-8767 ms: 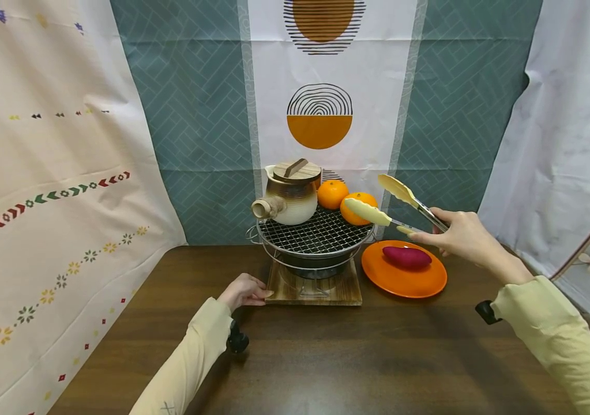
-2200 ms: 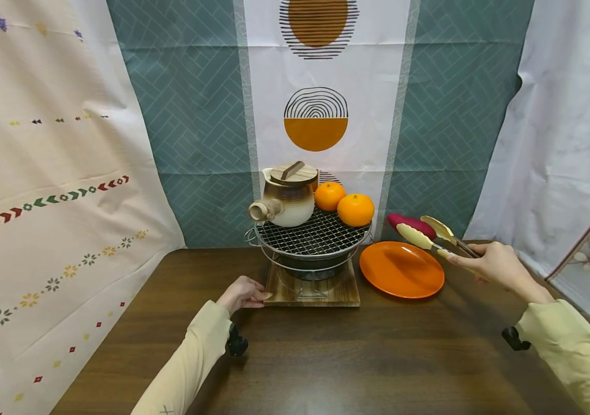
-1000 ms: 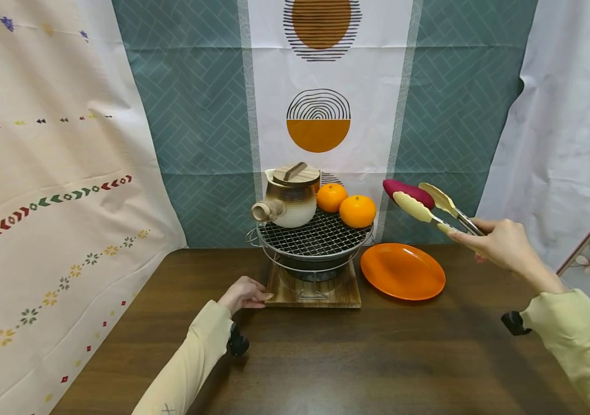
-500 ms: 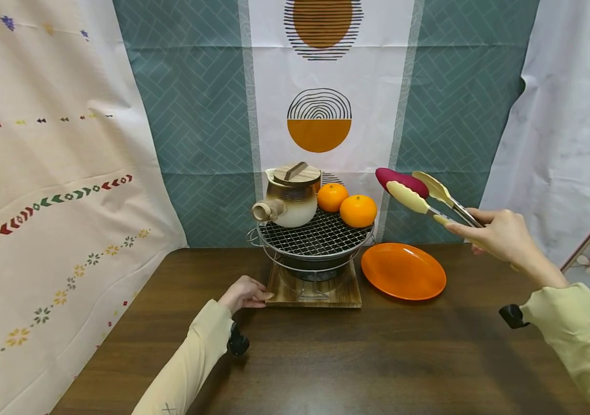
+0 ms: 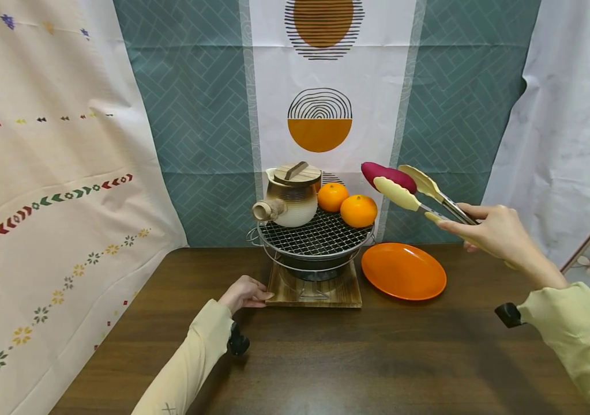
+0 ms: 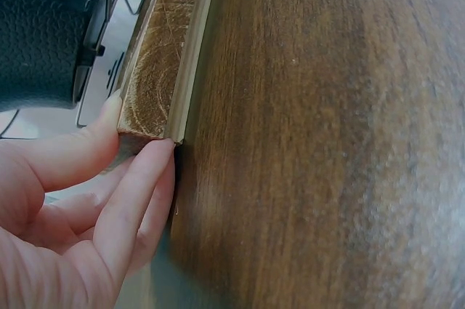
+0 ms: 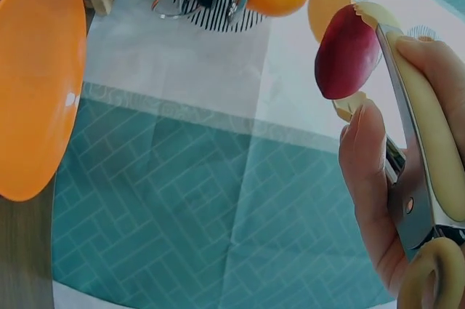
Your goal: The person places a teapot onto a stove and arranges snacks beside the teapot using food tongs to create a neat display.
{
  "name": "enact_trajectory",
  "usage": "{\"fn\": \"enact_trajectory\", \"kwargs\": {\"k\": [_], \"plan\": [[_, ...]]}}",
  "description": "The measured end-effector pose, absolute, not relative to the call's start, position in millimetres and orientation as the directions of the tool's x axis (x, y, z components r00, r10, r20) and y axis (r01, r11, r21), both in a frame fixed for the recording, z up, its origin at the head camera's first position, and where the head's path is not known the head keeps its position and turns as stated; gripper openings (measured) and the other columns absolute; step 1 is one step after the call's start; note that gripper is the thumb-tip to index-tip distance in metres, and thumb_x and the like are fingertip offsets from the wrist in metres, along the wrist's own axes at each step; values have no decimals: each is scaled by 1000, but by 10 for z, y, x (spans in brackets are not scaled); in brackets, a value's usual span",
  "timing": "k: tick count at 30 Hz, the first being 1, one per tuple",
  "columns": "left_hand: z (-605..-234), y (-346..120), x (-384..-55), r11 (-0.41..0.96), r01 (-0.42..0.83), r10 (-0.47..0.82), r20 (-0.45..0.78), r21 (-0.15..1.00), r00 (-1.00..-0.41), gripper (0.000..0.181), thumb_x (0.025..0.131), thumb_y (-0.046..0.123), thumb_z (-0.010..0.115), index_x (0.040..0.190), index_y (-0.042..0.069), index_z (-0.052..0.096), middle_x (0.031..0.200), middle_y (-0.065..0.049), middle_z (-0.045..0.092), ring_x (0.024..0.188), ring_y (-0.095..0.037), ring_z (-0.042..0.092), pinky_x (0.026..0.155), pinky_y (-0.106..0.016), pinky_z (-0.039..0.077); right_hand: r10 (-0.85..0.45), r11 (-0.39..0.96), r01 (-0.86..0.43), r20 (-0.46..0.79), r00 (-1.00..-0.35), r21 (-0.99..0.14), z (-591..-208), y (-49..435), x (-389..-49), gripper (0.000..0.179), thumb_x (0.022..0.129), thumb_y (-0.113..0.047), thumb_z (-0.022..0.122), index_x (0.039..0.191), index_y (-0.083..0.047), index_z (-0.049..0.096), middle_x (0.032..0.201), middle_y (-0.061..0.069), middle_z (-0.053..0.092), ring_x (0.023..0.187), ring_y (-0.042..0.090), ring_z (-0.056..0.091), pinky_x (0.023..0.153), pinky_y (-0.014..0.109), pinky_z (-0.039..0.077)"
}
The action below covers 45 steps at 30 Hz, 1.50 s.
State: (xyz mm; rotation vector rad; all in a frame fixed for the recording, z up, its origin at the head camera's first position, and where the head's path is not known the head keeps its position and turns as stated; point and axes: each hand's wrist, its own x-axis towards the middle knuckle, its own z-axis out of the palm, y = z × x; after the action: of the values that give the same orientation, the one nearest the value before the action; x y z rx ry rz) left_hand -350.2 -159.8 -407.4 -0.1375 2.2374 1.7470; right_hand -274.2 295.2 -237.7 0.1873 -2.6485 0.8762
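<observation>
In the head view my right hand [image 5: 497, 230] grips a pair of cream-tipped metal tongs [image 5: 445, 202]. Between the tong tips is a purple sweet potato [image 5: 375, 173], held in the air right of the grill and above the level of the oranges. The right wrist view shows the sweet potato [image 7: 345, 54] pinched, with thumb and fingers on either side of the tongs [image 7: 414, 127]. My left hand [image 5: 245, 293] pinches the left front corner of the wooden board [image 5: 336, 294] under the grill. Up close, its thumb lies on top of the board [image 6: 156, 83] and its fingers against the edge.
On the round grill's mesh [image 5: 315, 236] stand a clay pot [image 5: 295, 204] with a wooden lid and a side handle, and two oranges [image 5: 359, 211]. An orange plate [image 5: 404, 271] lies on the table right of the grill. Patterned cloths [image 5: 196, 115] hang behind and at both sides.
The sweet potato has been picked off the orange plate with the tongs, raised, and is now moving left toward the grill. My left hand stays at the board's corner.
</observation>
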Motion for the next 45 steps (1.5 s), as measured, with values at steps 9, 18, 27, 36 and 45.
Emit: {"fn": "enact_trajectory", "kwargs": {"k": [9,18,27,36,45], "plan": [[-4088,-1594,-3500,238,-257,101,-287,937,-953,37,78,-8,65,109,-21,49,83,-17,58,55,-14,56,63,-31,54,-62,782,-274,367,-928,-560,-2345,2796,-2710,64,74,-47,71,124,-10,56,59,7,58,51,21,59,40,30,40],[-4075,-1596,-3509,234,-258,101,-288,937,-952,36,78,-8,65,108,-21,49,85,-19,56,58,-16,56,63,-32,54,-128,756,-317,345,-930,-572,-2342,2717,-2661,68,73,-45,72,127,-9,53,63,8,59,50,21,58,44,29,44],[-4066,-1601,-3503,239,-262,114,-294,935,-949,37,79,-8,65,109,-22,48,87,-20,56,59,-16,57,65,-33,54,-189,724,-363,338,-922,-586,-2325,2597,-2624,72,73,-42,73,128,-3,50,72,9,61,48,22,57,46,31,50],[-4069,-1603,-3497,251,-250,121,-286,935,-950,40,78,-6,66,110,-21,49,92,-22,56,66,-19,59,67,-34,53,-250,743,-396,324,-912,-540,-2346,2483,-2606,73,72,-44,73,128,-3,51,64,5,58,46,17,58,50,28,50],[-4081,-1603,-3505,245,-243,120,-278,939,-953,40,78,-6,67,110,-21,48,85,-19,58,64,-19,59,67,-34,54,-332,742,-451,312,-890,-497,-2371,2364,-2638,72,72,-45,73,126,-2,52,53,-1,55,46,17,54,43,26,41]]}}
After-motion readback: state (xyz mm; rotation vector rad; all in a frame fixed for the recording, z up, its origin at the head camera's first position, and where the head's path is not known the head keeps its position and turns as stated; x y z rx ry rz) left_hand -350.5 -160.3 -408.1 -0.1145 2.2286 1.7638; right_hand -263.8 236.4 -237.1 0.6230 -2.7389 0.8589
